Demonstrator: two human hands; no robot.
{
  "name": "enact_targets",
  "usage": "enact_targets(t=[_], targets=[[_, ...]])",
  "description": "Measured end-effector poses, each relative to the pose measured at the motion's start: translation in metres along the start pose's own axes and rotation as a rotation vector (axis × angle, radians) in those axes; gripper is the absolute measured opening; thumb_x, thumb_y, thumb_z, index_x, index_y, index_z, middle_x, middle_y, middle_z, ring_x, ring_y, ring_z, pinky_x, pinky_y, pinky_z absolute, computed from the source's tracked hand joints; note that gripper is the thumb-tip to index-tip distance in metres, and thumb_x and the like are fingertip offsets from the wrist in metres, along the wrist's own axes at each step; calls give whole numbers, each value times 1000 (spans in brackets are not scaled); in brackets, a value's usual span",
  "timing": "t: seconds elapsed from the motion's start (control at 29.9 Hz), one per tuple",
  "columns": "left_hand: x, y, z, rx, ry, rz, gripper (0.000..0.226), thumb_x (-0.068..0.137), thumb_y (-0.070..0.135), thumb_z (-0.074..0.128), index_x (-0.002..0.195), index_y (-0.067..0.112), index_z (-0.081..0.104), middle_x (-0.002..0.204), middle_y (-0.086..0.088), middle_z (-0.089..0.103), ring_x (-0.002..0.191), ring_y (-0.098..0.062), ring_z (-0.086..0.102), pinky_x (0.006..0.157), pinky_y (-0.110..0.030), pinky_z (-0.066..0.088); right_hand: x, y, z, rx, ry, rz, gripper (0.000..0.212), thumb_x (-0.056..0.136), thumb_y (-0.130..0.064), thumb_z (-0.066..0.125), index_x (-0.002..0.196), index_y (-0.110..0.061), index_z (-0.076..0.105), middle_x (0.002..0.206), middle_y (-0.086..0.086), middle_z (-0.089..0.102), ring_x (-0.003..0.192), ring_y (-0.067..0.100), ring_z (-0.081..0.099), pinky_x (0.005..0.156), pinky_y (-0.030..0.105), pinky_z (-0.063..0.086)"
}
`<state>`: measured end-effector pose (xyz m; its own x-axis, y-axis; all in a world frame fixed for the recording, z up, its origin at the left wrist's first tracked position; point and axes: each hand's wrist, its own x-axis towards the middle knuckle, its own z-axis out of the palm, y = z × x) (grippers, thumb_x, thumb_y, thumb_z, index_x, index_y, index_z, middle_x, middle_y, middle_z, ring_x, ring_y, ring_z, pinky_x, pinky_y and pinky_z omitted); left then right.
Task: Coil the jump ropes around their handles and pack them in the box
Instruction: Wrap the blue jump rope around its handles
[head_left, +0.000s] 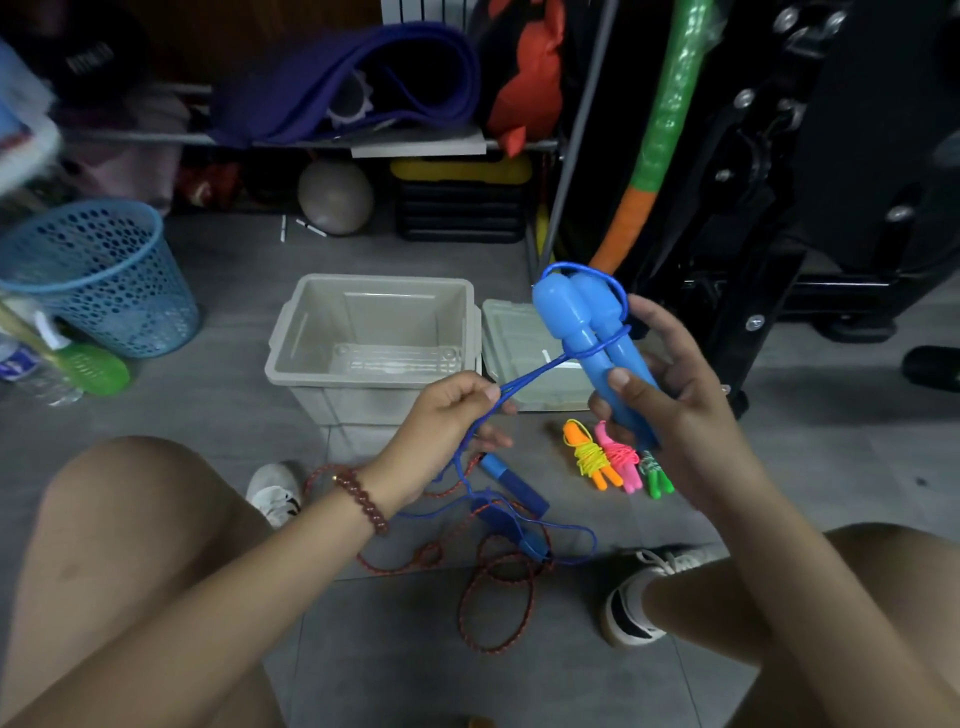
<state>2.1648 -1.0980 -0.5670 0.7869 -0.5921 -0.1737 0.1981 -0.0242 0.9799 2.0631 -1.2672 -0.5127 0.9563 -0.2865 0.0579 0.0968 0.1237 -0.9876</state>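
grey tiled floor (447, 649), cluttered shelf (322, 139)

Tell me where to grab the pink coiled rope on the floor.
Take the pink rope at its wound middle, coming straight down from above. It lies flat on the floor, and the coil there binds both handles, so one pinch likely lifts everything. The orange bundle and green bundle lie close beside it, so keep the pinch narrow.

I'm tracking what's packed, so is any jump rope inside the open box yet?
No, the open box shows only its bare inside, and the three coiled ropes lie on the floor outside it.
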Motion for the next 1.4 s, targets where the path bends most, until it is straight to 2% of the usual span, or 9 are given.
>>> enact_targets(t=[0.13, 0.33, 0.5, 0.57, 0.67, 0.9, 1.1, 1.3, 1.4], targets=[[7, -11, -10, 160, 120, -47, 26, 93, -7, 39, 75, 11, 45, 71, -4, 52, 39, -5, 47, 39, -15, 35, 7, -5, -15, 70, 173, -45, 43, 84, -7, 54, 122, -27, 46, 95, -1, 65, 57, 15, 55, 45, 22, 41], [4, -15, -13, 277, -26, 43, 18, 97, 12, 46, 83, 9, 58, 65, -4, 48, 50, 0, 44, 48, -12, 32, 8, -6, -24, 65, 151, -54, 39, 87, -5, 53, 119, -26, 48, 95, -2, 67, 57, 16, 54, 42, 21, 38], [6, -12, -31, 349, 48, 142, 36, 96, 30, 48, 62, 19, 54, 42, 5, 49, 39, -2, 42, 49, -18, 37, 9, 7, -27, -20, 175, 2, 40, 90, -2, 54, 120, -26, 45, 87, -5, 69, 58, 17, 57, 44, 24, 38], [6, -13, -39, 407, 90, 217, 38, 92, 41, 47, 59, 23, 53, 46, 5, 54, 45, -5, 48, 55, -21, 42, 10, 12, -24, -41, 171, 20, 42, 91, 1, 52, 122, -25, 44, 85, -4, 67, 57, 16, 57, 43, 21, 40], [5, -12, -47, 370, 121, 262, 31, 95, 24, 48, 65, 19, 53, 51, 9, 54, 46, -4, 46, 54, -22, 41, 11, 18, -18, -20, 150, 41, 43, 92, 2, 50, 126, -23, 41, 88, 3, 62, 55, 15, 56, 42, 20, 39], [-2, -7, -49, 361, -4, 272, 21, 82, 31, 69, 66, 25, 56, 52, 12, 50, 51, -8, 35, 50, -21, 29, 13, 23, -19, 83, 142, 60, 40, 90, -2, 51, 121, -27, 45, 89, 3, 64, 58, 18, 54, 46, 24, 38], [-5, -19, -63, 852, 115, 385, 32, 83, 57, 32, 85, 33, 53, 55, 9, 49, 54, -15, 47, 60, -35, 46, 12, 23, -13, 209, 120, 88, 39, 87, -4, 50, 119, -25, 46, 89, 2, 65, 56, 16, 53, 48, 23, 35], [-1, -23, -58, 469, 35, 298, 10, 85, 37, 47, 80, 28, 48, 57, 11, 51, 54, -11, 43, 57, -27, 37, 12, 25, -12, 196, 126, 87, 40, 89, -2, 49, 124, -22, 44, 91, 2, 64, 59, 17, 53, 48, 25, 34], [0, -24, -56, 500, 24, 226, 12, 84, 28, 43, 76, 20, 47, 60, 10, 56, 61, -2, 53, 69, -25, 42, 11, 27, -9, 198, 111, 76, 39, 85, -5, 52, 119, -23, 47, 89, 1, 65, 58, 18, 52, 47, 25, 33]])
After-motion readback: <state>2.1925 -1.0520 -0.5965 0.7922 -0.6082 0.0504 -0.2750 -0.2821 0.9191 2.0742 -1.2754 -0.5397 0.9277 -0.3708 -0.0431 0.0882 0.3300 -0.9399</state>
